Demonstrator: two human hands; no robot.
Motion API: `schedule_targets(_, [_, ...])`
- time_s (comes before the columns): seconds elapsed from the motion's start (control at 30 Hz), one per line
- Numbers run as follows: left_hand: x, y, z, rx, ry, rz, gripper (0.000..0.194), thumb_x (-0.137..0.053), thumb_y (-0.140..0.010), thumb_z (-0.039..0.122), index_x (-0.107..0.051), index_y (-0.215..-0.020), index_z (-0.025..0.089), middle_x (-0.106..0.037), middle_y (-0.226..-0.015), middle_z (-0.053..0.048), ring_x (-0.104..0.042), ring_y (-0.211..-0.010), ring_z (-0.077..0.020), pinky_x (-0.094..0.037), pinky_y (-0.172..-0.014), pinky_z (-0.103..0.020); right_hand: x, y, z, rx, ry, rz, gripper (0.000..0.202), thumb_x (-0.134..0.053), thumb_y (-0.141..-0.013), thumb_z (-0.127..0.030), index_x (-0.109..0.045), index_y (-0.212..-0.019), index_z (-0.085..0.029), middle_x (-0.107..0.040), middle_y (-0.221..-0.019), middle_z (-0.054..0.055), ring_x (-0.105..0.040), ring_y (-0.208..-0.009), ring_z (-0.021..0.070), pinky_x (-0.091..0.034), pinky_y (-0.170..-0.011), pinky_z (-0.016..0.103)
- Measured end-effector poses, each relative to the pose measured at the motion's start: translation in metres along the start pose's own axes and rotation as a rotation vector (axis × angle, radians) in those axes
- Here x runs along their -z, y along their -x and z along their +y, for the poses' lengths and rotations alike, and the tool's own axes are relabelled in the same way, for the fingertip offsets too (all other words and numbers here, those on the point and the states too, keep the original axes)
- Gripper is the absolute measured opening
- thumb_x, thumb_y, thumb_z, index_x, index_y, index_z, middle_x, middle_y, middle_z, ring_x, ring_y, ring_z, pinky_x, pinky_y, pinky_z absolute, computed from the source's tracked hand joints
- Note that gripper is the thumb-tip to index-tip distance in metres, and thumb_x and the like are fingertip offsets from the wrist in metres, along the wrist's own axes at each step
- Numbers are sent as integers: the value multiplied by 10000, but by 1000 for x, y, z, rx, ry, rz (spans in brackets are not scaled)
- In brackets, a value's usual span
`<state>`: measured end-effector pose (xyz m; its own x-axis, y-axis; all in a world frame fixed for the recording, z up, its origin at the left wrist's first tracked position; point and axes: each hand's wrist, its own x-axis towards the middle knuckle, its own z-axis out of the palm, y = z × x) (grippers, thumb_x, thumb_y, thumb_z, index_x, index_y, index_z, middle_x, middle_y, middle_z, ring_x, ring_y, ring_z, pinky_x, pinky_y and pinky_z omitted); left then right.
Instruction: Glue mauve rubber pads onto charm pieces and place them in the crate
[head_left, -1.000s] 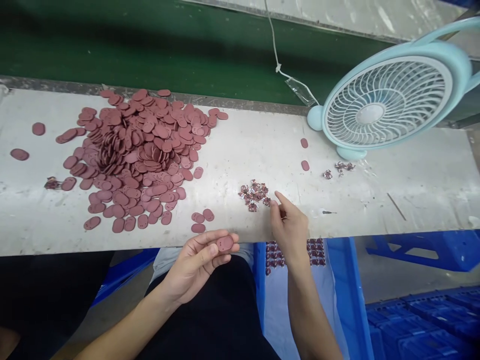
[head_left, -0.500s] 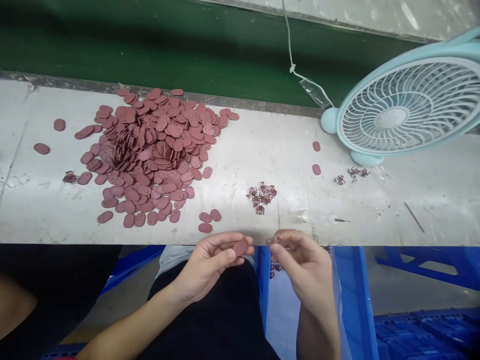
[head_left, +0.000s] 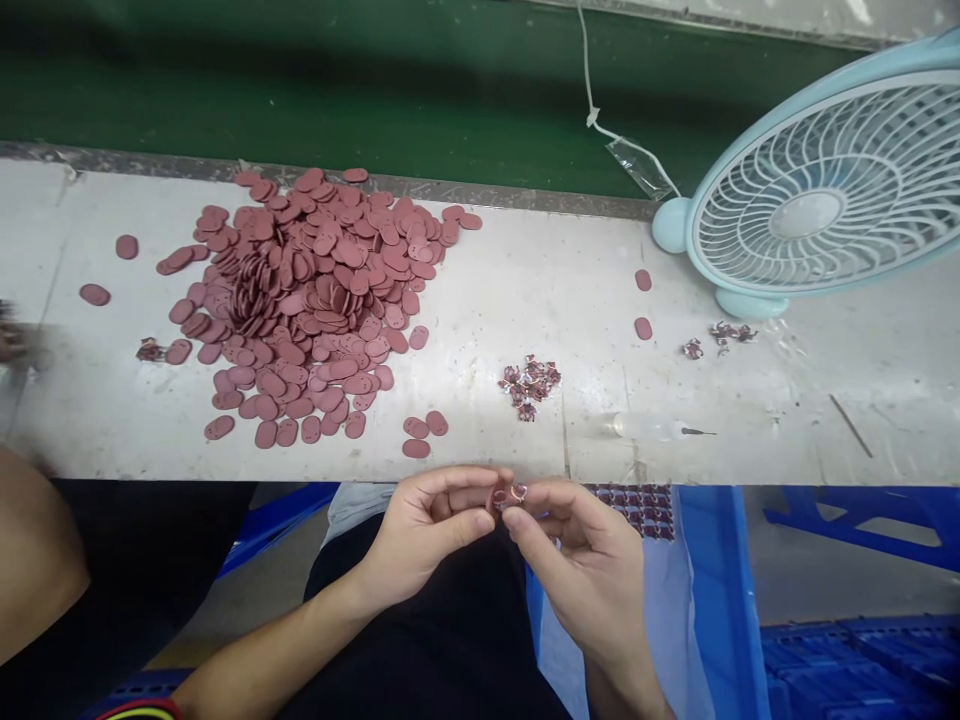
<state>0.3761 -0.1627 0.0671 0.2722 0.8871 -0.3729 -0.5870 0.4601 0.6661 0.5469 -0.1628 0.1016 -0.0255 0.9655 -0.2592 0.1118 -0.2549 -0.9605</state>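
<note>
My left hand point(head_left: 442, 520) holds a reddish oval piece point(head_left: 496, 499) between thumb and fingers, just off the table's front edge. My right hand point(head_left: 574, 545) pinches a small shiny metal-and-red part point(head_left: 518, 492), which meets the oval piece. Whether the two are joined cannot be made out. Behind my hands, a small cluster of similar shiny parts point(head_left: 529, 385) lies on the white table point(head_left: 495, 300). To the left spreads a large heap of reddish oval pieces point(head_left: 322, 280), with several loose ones point(head_left: 417, 449) nearer me.
A light blue fan point(head_left: 806, 215) stands at the back right. Near it lie a clear bottle with a dark tip point(head_left: 652, 427) and a thin stick point(head_left: 851, 425). Below the edge, a blue crate point(head_left: 720, 590) holds rows of parts point(head_left: 637, 508). Another person's arm point(head_left: 37, 550) is at far left.
My right hand has moved left and met my left hand, bringing the shiny part against the oval piece. The other person's arm reaches further onto the table at far left.
</note>
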Motion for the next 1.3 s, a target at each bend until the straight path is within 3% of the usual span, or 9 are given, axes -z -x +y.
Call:
schedule_targets(0.17, [0, 2, 0, 27, 57, 34, 226, -830, -782, 88, -748, -952, 213, -795, -1173, -64, -773, -989, -205, -603, -890, -311, 5, -1, -2, 25, -12, -70, 133, -787, -858, -188, -742, -945, -278, -759, -928, 9, -737, -856, 164, -633, -732, 246])
schedule_targets(0.33, [0, 4, -2, -7, -42, 63, 61, -837, -787, 166, -781, -768, 181, -805, -1126, -92, -756, -1038, -262, -594, -895, -350, 9, -12, -1, -107, -250, -207, 179, -811, -836, -184, -775, -981, -282, -767, -899, 9, -718, -807, 153, -605, -703, 252])
schedule_targets(0.53, [0, 7, 0, -52, -116, 63, 77, -820, -803, 151, -827, -801, 228, -816, -1103, -70, -728, -1133, -277, -562, -998, -389, 10, -20, 3, -99, -405, -291, 208, -831, -799, -123, -798, -920, -289, -765, -888, 0, -720, -839, 155, -592, -732, 269])
schedule_targets(0.73, [-5, 7, 3, -43, -126, 76, 30, -833, -795, 183, -820, -779, 206, -813, -1106, -104, -734, -1124, -316, -570, -998, -445, 10, -18, 5, -92, -380, -256, 199, -852, -777, -138, -805, -898, -289, -768, -869, 10, -719, -800, 164, -599, -691, 280])
schedule_targets(1.3, [-7, 1, -5, -40, -111, 158, 43, -823, -809, 198, -800, -773, 203, -810, -1114, -91, -738, -1104, -281, -574, -967, -386, 3, -19, 12, -50, -369, -185, 215, -820, -815, -122, -799, -938, -298, -781, -894, 0, -729, -827, 142, -603, -728, 239])
